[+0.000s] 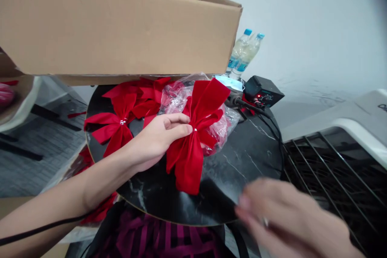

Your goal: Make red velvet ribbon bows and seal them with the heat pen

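My left hand (169, 133) pinches a red velvet bow (189, 165) near its silver-tied middle, holding it over the round black marbled table. To the lower right is my right hand (281, 213), smeared by motion and away from the bow. Its fingers look closed together, with a small silvery glint by them; what they hold I cannot make out. Another red bow (117, 123) with a silver tie lies at the table's left, and more red bows (146, 94) are heaped behind it. Behind the held bow is a clear plastic bag (226, 123) with red material inside.
A large cardboard box (127, 28) spans the back. Two plastic bottles (244, 54), a black box with a lit red light (264, 92) and cables stand at the back right. A white-framed unit with a wire rack (329, 149) is at right. The marbled tabletop (236, 165) has a curved edge.
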Demonstrator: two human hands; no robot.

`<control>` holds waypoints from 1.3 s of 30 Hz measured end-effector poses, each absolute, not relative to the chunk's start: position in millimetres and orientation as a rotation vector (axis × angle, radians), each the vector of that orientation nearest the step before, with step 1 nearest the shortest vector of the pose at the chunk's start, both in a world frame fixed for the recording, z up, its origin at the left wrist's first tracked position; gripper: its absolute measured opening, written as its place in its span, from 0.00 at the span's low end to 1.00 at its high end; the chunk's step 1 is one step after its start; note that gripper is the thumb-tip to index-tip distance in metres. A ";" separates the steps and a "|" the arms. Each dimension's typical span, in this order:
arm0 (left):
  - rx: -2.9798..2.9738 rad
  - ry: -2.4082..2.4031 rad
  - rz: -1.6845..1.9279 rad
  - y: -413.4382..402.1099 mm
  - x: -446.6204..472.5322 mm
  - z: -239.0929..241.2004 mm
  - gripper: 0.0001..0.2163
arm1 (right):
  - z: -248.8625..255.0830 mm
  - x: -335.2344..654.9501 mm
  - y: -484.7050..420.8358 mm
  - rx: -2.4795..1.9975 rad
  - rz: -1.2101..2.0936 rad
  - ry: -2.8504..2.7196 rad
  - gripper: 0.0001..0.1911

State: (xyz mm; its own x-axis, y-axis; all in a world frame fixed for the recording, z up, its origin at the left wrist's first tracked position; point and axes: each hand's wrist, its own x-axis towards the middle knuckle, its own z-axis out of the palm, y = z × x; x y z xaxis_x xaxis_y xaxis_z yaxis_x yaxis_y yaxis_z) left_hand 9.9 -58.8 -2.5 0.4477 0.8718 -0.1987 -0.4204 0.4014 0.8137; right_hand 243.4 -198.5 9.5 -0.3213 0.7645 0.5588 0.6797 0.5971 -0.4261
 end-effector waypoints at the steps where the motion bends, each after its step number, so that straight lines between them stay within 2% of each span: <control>1: 0.774 0.696 0.887 -59.5 9.2 -2.3 0.08 | 13.2 248.6 -183.4 -1.100 0.085 -2.105 0.30; 3: 0.782 0.714 0.835 -61.3 7.5 -1.4 0.09 | 18.7 251.9 -150.5 -1.018 -0.219 -2.220 0.33; 5: 0.803 0.733 0.792 -62.5 5.0 -0.1 0.09 | 23.4 247.3 -124.7 -0.850 -0.405 -2.308 0.26; 8: 0.860 0.749 0.746 -62.8 0.7 2.4 0.12 | 31.1 237.0 -109.7 -0.727 -0.467 -2.422 0.13; 11: 0.922 0.760 0.724 -62.5 -1.4 4.3 0.19 | 34.3 234.7 -109.7 -0.659 -0.450 -2.530 0.10; 18: 1.086 0.732 0.708 -62.4 -2.5 4.0 0.25 | 29.3 237.2 -109.2 -0.644 -0.230 -2.549 0.16; 26: 1.335 0.723 0.678 -62.0 -2.6 8.2 0.23 | 35.4 218.6 -106.1 -0.765 -0.011 -2.496 0.09; 30: 1.441 0.743 0.694 -62.3 -3.3 11.5 0.24 | 30.3 215.2 -104.6 -0.828 0.057 -2.450 0.09; 39: 1.564 0.666 0.644 -60.6 -9.4 21.8 0.19 | 29.1 213.8 -107.2 -0.988 0.100 -2.403 0.07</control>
